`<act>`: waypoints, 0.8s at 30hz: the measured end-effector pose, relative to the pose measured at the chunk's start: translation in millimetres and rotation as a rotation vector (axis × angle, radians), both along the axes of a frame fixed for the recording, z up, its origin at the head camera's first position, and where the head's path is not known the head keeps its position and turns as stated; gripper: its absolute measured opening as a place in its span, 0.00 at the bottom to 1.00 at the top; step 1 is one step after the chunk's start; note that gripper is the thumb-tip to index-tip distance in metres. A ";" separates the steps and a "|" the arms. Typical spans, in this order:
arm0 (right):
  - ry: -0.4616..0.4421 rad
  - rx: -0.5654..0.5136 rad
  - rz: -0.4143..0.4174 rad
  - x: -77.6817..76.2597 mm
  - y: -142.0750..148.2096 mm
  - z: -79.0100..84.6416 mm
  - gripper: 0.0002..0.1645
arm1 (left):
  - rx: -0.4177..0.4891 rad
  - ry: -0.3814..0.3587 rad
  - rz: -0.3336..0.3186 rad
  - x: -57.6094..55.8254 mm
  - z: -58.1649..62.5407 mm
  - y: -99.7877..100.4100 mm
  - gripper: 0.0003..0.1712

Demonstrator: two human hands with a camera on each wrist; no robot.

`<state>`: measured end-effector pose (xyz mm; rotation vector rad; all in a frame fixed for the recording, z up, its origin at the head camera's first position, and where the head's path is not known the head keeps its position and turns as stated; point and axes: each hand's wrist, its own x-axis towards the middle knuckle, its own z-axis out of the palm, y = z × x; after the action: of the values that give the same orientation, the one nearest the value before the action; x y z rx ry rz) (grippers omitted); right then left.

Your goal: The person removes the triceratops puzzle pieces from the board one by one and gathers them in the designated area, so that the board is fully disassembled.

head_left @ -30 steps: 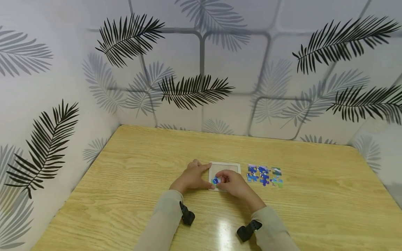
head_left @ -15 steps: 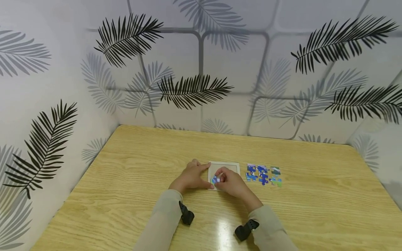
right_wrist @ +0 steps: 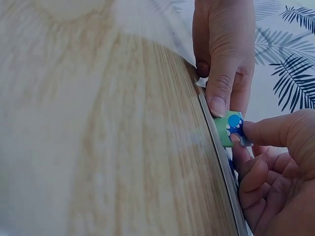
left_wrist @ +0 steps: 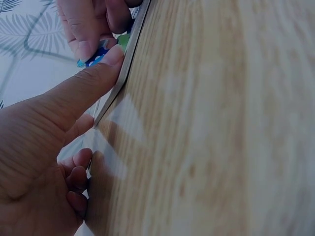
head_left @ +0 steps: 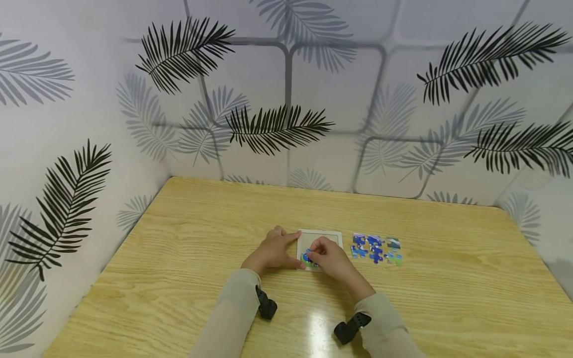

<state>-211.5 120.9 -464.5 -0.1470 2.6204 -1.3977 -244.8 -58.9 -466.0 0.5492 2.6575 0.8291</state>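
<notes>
A square puzzle tray with a pale rim [head_left: 320, 232] lies flat on the table. Green and blue jigsaw pieces [head_left: 304, 260] fill part of its near left corner. My left hand [head_left: 274, 252] spans the tray's left side, its straight thumb pressing at the near corner and its forefinger touching the far corner. Over the tray, my right hand [head_left: 334, 259] pinches a blue puzzle piece [right_wrist: 235, 129] between thumb and forefinger, beside the left thumb. The fingers cover much of this piece, so I cannot tell whether it sits fully flat.
Several loose jigsaw pieces [head_left: 376, 248], blue, purple and green, lie in rows just right of the tray. The wood-grain table [head_left: 215, 219] meets a leaf-patterned wall [head_left: 259, 169] at the back. A black wrist camera [head_left: 267, 307] sits on the left sleeve, another on the right.
The right hand's fingers have shifted slightly over the near left part of the tray, and more green and blue shows there. The left hand stays put.
</notes>
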 end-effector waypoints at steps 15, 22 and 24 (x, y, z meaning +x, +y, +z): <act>-0.089 -0.126 -0.104 -6.2 4.7 -3.2 0.03 | -0.005 -0.003 0.001 0.8 3.0 0.7 0.52; -0.117 -0.213 -0.109 -3.8 13.0 1.2 0.07 | 0.002 -0.016 0.017 0.3 3.4 0.7 0.52; -0.121 -0.215 -0.117 -2.8 16.2 3.4 0.07 | -0.001 -0.014 0.015 0.2 2.5 0.4 0.52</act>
<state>-214.3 137.2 -461.1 0.0640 2.4117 -1.6698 -244.6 -58.5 -463.5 0.5218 2.6527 0.8335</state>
